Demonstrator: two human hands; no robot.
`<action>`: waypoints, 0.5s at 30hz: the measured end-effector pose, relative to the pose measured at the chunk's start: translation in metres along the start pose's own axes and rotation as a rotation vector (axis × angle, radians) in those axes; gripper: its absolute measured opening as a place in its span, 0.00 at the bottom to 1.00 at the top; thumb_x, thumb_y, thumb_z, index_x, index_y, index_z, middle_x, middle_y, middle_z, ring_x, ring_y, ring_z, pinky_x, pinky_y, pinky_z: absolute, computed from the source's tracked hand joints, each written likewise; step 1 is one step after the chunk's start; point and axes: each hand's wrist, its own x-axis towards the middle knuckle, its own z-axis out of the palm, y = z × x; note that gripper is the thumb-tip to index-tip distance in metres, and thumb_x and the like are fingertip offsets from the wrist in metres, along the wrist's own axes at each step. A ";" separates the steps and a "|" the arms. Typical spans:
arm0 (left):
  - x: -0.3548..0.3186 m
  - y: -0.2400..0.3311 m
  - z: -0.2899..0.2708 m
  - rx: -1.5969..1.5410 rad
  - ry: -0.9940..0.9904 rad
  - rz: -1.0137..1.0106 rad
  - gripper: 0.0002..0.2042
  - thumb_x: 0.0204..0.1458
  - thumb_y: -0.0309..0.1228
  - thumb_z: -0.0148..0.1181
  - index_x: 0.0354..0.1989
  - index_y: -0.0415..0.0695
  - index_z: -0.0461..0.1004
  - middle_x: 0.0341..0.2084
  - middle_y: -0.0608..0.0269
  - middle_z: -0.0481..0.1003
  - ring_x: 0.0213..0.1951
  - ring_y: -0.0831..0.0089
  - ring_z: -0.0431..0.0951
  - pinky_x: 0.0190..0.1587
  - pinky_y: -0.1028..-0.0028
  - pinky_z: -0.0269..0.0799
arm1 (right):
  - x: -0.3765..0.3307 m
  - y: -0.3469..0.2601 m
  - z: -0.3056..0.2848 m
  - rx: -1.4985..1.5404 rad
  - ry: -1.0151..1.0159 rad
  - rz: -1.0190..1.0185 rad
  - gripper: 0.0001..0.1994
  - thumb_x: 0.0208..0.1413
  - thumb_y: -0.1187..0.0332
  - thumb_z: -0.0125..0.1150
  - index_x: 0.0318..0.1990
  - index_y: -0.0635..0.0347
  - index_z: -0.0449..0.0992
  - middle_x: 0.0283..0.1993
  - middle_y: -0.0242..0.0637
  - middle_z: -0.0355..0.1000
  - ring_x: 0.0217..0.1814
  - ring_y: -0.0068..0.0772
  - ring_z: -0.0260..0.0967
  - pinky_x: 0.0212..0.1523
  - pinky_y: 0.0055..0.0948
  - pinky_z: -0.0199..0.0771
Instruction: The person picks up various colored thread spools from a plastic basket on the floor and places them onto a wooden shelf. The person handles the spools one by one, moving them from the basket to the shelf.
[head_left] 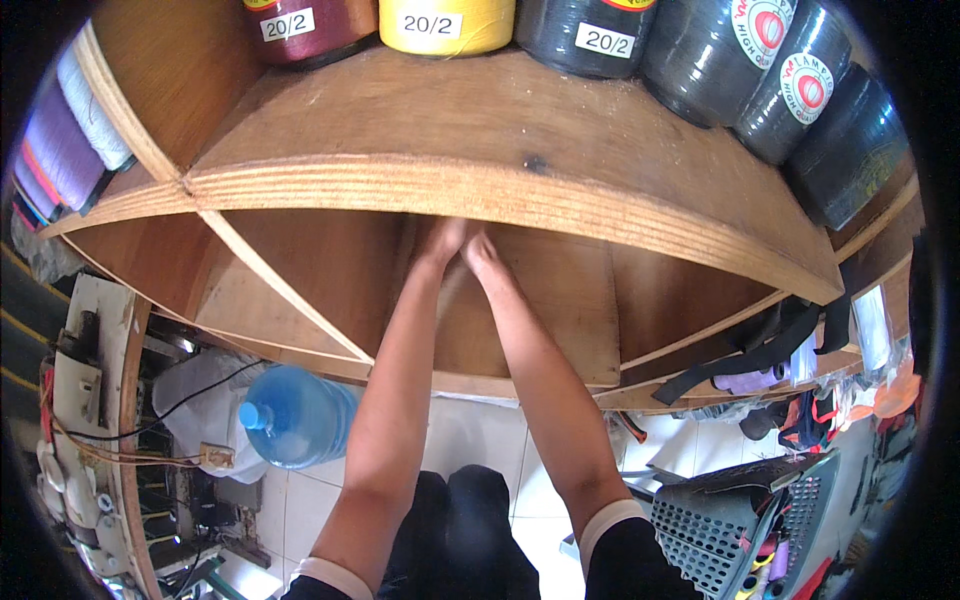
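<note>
Both my arms reach forward into a wooden shelf compartment (560,310), under the front edge of the shelf board (400,180) above. My left hand (445,238) and my right hand (480,248) are close together deep inside it. The board's edge hides the fingers of both, so what they hold or touch does not show. On the board above stand large thread spools: a maroon spool (310,45), a yellow spool (445,30), a dark navy spool (585,45) and several black wrapped ones (710,60).
A thin wooden divider (285,285) bounds the compartment on the left. Purple spools (65,145) fill the upper left cubby. Below stands a blue water jug (297,415) on the tiled floor. A grey perforated basket (710,520) with spools is at lower right; black straps (745,355) hang nearby.
</note>
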 end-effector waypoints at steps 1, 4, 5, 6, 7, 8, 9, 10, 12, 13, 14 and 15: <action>0.001 -0.001 0.001 -0.002 0.000 0.004 0.32 0.59 0.51 0.38 0.64 0.38 0.51 0.64 0.51 0.49 0.66 0.61 0.46 0.66 0.66 0.42 | 0.002 0.002 0.001 -0.013 0.000 0.005 0.30 0.63 0.48 0.35 0.61 0.66 0.58 0.63 0.46 0.55 0.66 0.37 0.49 0.65 0.33 0.48; 0.002 -0.008 0.002 -0.005 0.015 0.009 0.31 0.59 0.50 0.39 0.63 0.38 0.52 0.63 0.52 0.51 0.65 0.62 0.47 0.65 0.66 0.44 | 0.009 0.009 0.001 -0.045 0.010 0.021 0.29 0.64 0.48 0.35 0.60 0.66 0.59 0.62 0.46 0.57 0.66 0.37 0.51 0.65 0.33 0.49; 0.002 -0.010 0.003 -0.011 0.018 0.007 0.30 0.59 0.49 0.39 0.63 0.38 0.52 0.63 0.52 0.51 0.65 0.63 0.48 0.65 0.66 0.44 | 0.010 0.011 0.001 -0.055 0.015 0.027 0.29 0.64 0.48 0.36 0.60 0.66 0.59 0.62 0.46 0.57 0.65 0.37 0.51 0.65 0.33 0.49; 0.002 -0.011 0.003 -0.018 0.020 0.009 0.30 0.59 0.49 0.40 0.62 0.38 0.52 0.62 0.52 0.52 0.64 0.63 0.49 0.65 0.66 0.45 | 0.012 0.012 0.000 -0.065 0.022 0.030 0.29 0.64 0.48 0.36 0.60 0.66 0.59 0.62 0.46 0.57 0.65 0.37 0.51 0.65 0.33 0.49; -0.001 -0.013 0.004 -0.027 0.023 0.006 0.30 0.59 0.49 0.40 0.62 0.38 0.53 0.62 0.53 0.52 0.64 0.63 0.49 0.64 0.66 0.45 | 0.013 0.012 -0.002 -0.072 0.031 0.035 0.29 0.64 0.49 0.36 0.60 0.65 0.60 0.61 0.47 0.58 0.65 0.37 0.52 0.65 0.33 0.50; -0.002 -0.013 0.005 -0.032 0.024 0.007 0.29 0.59 0.48 0.40 0.62 0.38 0.53 0.61 0.53 0.53 0.64 0.64 0.50 0.64 0.66 0.46 | 0.013 0.013 -0.005 -0.085 0.038 0.038 0.29 0.64 0.49 0.36 0.59 0.65 0.60 0.61 0.47 0.58 0.65 0.37 0.52 0.65 0.33 0.50; -0.003 -0.015 0.004 -0.037 0.033 0.005 0.29 0.59 0.48 0.41 0.61 0.38 0.54 0.61 0.53 0.54 0.63 0.64 0.50 0.64 0.66 0.46 | 0.013 0.015 -0.004 -0.094 0.038 0.043 0.28 0.64 0.49 0.36 0.59 0.65 0.61 0.61 0.47 0.59 0.65 0.37 0.52 0.65 0.33 0.50; -0.004 -0.016 0.002 -0.041 0.041 0.002 0.28 0.59 0.47 0.41 0.61 0.38 0.54 0.60 0.53 0.54 0.63 0.64 0.51 0.64 0.66 0.47 | 0.013 0.015 -0.003 -0.103 0.039 0.046 0.28 0.64 0.49 0.36 0.59 0.65 0.61 0.60 0.47 0.59 0.64 0.37 0.53 0.64 0.33 0.50; -0.002 -0.019 0.001 -0.045 0.053 -0.002 0.27 0.59 0.47 0.41 0.60 0.38 0.55 0.59 0.54 0.55 0.62 0.65 0.52 0.63 0.66 0.48 | 0.013 0.017 -0.003 -0.123 0.048 0.055 0.28 0.64 0.49 0.36 0.58 0.65 0.62 0.60 0.48 0.60 0.64 0.37 0.54 0.64 0.33 0.51; -0.001 -0.020 0.001 -0.046 0.061 -0.005 0.27 0.59 0.46 0.42 0.60 0.38 0.55 0.59 0.54 0.56 0.61 0.65 0.52 0.63 0.66 0.49 | 0.013 0.017 -0.004 -0.135 0.053 0.059 0.28 0.64 0.50 0.36 0.58 0.65 0.62 0.59 0.48 0.60 0.64 0.37 0.54 0.64 0.33 0.51; 0.000 -0.021 0.001 -0.047 0.068 -0.008 0.27 0.59 0.46 0.42 0.59 0.38 0.55 0.58 0.55 0.56 0.61 0.66 0.53 0.62 0.66 0.49 | 0.013 0.017 -0.004 -0.146 0.059 0.064 0.27 0.64 0.50 0.37 0.58 0.65 0.62 0.59 0.48 0.61 0.63 0.37 0.54 0.64 0.33 0.51; 0.003 -0.022 0.002 -0.046 0.074 -0.010 0.26 0.59 0.46 0.42 0.59 0.38 0.56 0.58 0.55 0.57 0.61 0.66 0.54 0.62 0.66 0.50 | 0.014 0.017 -0.005 -0.157 0.062 0.066 0.27 0.64 0.50 0.37 0.57 0.65 0.63 0.59 0.48 0.61 0.63 0.38 0.55 0.64 0.33 0.51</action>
